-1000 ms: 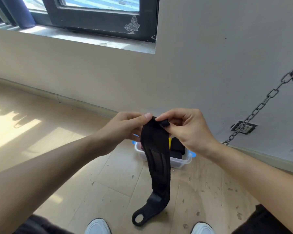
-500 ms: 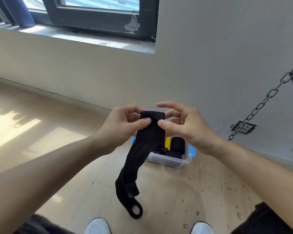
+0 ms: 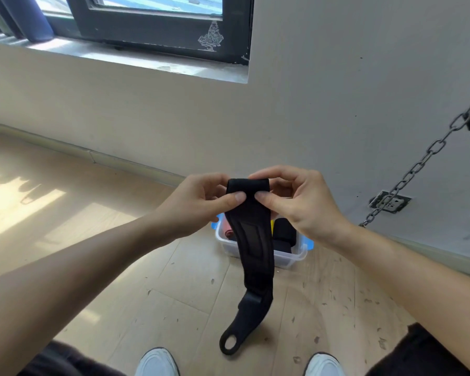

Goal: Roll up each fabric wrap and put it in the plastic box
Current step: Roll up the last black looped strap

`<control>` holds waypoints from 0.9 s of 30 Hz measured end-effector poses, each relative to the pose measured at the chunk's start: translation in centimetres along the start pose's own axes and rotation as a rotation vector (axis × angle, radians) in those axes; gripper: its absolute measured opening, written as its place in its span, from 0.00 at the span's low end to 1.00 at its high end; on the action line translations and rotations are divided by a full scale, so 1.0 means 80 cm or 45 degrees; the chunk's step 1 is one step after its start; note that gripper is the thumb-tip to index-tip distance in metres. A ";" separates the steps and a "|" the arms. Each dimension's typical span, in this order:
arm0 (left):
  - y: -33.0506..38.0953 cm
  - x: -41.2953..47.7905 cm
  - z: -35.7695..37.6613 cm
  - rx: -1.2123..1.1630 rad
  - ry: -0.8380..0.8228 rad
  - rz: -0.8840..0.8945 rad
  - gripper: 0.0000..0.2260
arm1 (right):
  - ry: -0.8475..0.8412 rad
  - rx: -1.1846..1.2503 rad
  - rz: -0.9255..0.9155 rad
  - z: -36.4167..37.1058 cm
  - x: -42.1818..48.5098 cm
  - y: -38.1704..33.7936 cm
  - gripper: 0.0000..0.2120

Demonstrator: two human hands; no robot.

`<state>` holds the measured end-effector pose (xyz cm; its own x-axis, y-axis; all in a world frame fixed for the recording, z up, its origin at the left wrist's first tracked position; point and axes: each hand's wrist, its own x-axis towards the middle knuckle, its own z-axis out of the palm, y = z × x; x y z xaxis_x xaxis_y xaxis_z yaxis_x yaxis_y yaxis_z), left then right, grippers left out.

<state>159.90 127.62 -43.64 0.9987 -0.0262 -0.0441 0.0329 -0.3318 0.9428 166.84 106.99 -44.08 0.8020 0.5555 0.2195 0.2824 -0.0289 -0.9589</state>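
Note:
A black fabric wrap [image 3: 255, 248] hangs in mid-air in front of me, its top end turned over into a small roll. My left hand [image 3: 198, 202] pinches that roll from the left, and my right hand [image 3: 296, 202] pinches it from the right, thumbs on the near face. The wrap's lower end carries a thumb loop [image 3: 229, 343] that dangles above the floor. Behind the wrap on the floor stands the clear plastic box [image 3: 291, 260] with blue handles, holding rolled black, yellow and pink wraps, partly hidden by the hanging strip.
The box stands on a light wooden floor [image 3: 147, 308] close to the beige wall. A metal chain [image 3: 418, 169] slants down at the right past a wall socket [image 3: 390, 202]. A window sill [image 3: 147, 61] runs above. My white shoes [image 3: 156, 362] show at the bottom edge.
The wrap's hanging tail swung left, then back to the right, and now hangs almost straight. The rolled top end between my fingers has grown slightly thicker.

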 end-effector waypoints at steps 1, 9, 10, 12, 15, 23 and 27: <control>0.000 0.000 -0.001 0.005 -0.040 -0.026 0.08 | 0.019 -0.032 -0.025 0.000 0.000 0.001 0.12; 0.011 -0.002 -0.001 -0.415 -0.205 -0.173 0.16 | 0.066 -0.104 -0.178 -0.005 0.005 0.009 0.12; 0.011 -0.001 -0.001 -0.412 -0.184 -0.167 0.15 | 0.056 -0.107 -0.176 -0.005 0.005 0.009 0.12; 0.009 0.001 0.001 -0.403 -0.138 -0.164 0.16 | 0.030 -0.135 -0.180 -0.006 0.007 0.011 0.14; 0.004 0.003 0.001 -0.365 -0.069 -0.163 0.13 | -0.043 -0.226 -0.145 -0.008 0.006 0.009 0.15; 0.003 0.002 0.002 -0.220 0.050 -0.025 0.08 | -0.244 -0.087 0.237 -0.012 0.003 -0.007 0.22; 0.004 0.001 0.009 -0.128 0.096 0.064 0.08 | -0.231 0.089 0.294 -0.009 0.003 -0.004 0.13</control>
<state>159.93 126.83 -43.61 0.9992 0.0317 0.0254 -0.0173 -0.2357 0.9717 167.32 106.53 -43.56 0.7318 0.6806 -0.0358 0.0611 -0.1179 -0.9911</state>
